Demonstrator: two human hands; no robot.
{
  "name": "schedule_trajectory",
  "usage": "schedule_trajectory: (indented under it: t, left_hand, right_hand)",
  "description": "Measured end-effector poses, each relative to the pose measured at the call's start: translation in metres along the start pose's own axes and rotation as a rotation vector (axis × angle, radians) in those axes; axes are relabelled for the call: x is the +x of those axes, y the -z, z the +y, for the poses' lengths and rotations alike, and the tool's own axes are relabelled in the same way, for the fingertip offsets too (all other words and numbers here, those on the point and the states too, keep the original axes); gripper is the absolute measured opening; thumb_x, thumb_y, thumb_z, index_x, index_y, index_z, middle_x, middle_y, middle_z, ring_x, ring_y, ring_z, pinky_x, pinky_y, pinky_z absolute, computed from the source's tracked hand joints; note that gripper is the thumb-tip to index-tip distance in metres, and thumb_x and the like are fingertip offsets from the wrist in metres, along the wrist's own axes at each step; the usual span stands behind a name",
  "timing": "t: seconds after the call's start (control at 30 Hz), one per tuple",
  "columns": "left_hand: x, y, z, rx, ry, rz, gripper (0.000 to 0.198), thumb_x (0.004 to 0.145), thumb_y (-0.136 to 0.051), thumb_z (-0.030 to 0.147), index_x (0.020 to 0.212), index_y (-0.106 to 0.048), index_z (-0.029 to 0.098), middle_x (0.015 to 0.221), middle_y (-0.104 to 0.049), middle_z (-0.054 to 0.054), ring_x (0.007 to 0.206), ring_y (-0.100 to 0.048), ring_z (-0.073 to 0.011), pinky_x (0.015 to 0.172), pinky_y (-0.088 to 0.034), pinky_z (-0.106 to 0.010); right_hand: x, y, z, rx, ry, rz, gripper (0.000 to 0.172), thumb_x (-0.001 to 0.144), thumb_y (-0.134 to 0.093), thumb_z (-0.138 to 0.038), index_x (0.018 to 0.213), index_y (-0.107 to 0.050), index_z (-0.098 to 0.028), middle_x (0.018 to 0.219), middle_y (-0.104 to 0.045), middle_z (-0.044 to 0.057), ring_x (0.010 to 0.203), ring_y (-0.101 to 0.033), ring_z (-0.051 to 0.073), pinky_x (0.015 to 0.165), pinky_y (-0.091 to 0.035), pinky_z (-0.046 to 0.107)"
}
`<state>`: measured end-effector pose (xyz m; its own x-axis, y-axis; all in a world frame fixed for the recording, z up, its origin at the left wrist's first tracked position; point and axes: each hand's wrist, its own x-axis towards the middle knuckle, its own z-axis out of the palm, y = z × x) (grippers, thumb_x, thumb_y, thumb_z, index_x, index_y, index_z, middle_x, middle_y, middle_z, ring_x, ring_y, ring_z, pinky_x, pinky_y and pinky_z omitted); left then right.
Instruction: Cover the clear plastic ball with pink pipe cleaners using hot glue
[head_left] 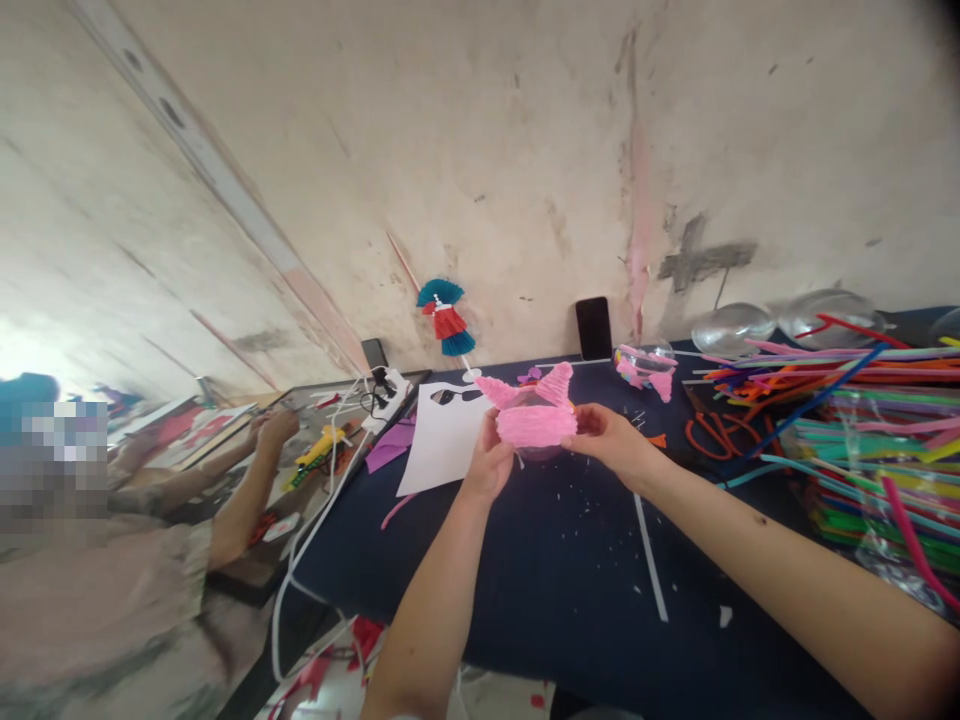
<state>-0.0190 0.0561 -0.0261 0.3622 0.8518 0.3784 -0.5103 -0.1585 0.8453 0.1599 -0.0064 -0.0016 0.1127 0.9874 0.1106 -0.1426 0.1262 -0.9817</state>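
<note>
A pink fuzzy pipe-cleaner figure point(534, 412) with two pointed ears is held up over a dark blue table point(570, 560). My left hand point(489, 462) grips its left side with the fingers curled. My right hand point(609, 438) pinches its right side. Both hands are closed on it. A clear dome seems to sit under the pink wrapping, mostly hidden by my hands.
A pile of coloured pipe cleaners point(862, 430) fills the right of the table, with clear plastic domes point(731, 328) behind. A phone point(593, 327) leans on the wall. White paper point(442, 440), a teal and red tassel point(446, 318) and another person's arm point(247, 490) are left.
</note>
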Motion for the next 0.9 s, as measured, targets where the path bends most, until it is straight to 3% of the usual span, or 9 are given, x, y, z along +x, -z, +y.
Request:
schedule_trajectory:
  t: [0.17, 0.33, 0.57, 0.77, 0.9]
  left_hand:
    - [0.002, -0.001, -0.002, 0.042, 0.020, -0.048, 0.066, 0.053, -0.081, 0.046, 0.107, -0.053, 0.022, 0.122, -0.057, -0.009, 0.120, -0.049, -0.0283, 0.100, -0.040, -0.042]
    - [0.002, -0.001, -0.008, 0.111, 0.000, -0.044, 0.078, 0.048, -0.085, 0.038, 0.116, -0.049, 0.024, 0.128, -0.053, -0.009, 0.126, -0.044, -0.0281, 0.103, -0.038, -0.041]
    - [0.001, -0.005, -0.011, 0.115, 0.004, 0.031, 0.066, 0.053, -0.082, 0.041, 0.109, -0.051, 0.022, 0.119, -0.058, -0.007, 0.116, -0.052, -0.0261, 0.097, -0.041, -0.039]
    - [0.001, -0.010, -0.003, 0.060, 0.041, 0.022, 0.050, 0.070, -0.063, 0.057, 0.102, -0.054, 0.019, 0.112, -0.060, -0.008, 0.106, -0.055, -0.0230, 0.090, -0.044, -0.036]
    - [0.001, -0.008, -0.003, 0.053, 0.106, 0.062, 0.046, 0.069, -0.070, 0.046, 0.103, -0.053, 0.020, 0.106, -0.060, -0.005, 0.099, -0.057, -0.0203, 0.087, -0.044, -0.034]
  right_hand:
    - [0.000, 0.002, 0.000, -0.157, 0.020, 0.067, 0.036, 0.054, -0.076, -0.028, 0.083, -0.056, -0.020, 0.079, -0.064, 0.000, 0.070, -0.059, 0.015, 0.072, -0.048, 0.033]
    - [0.001, 0.002, 0.002, -0.251, 0.039, 0.087, 0.038, 0.054, -0.075, -0.029, 0.085, -0.056, -0.019, 0.082, -0.065, 0.002, 0.071, -0.059, 0.015, 0.072, -0.047, 0.033]
    - [0.002, 0.003, 0.002, -0.235, 0.021, 0.096, 0.038, 0.053, -0.076, -0.032, 0.083, -0.057, -0.020, 0.079, -0.064, 0.001, 0.068, -0.058, 0.015, 0.070, -0.047, 0.033]
    - [0.008, 0.013, 0.007, -0.095, -0.033, 0.050, 0.033, 0.053, -0.076, -0.031, 0.079, -0.058, -0.022, 0.079, -0.066, 0.001, 0.073, -0.061, 0.017, 0.074, -0.048, 0.034]
    - [0.012, 0.020, 0.011, -0.058, -0.052, 0.010, 0.031, 0.055, -0.076, -0.031, 0.080, -0.060, -0.021, 0.081, -0.068, 0.001, 0.077, -0.063, 0.017, 0.080, -0.047, 0.034]
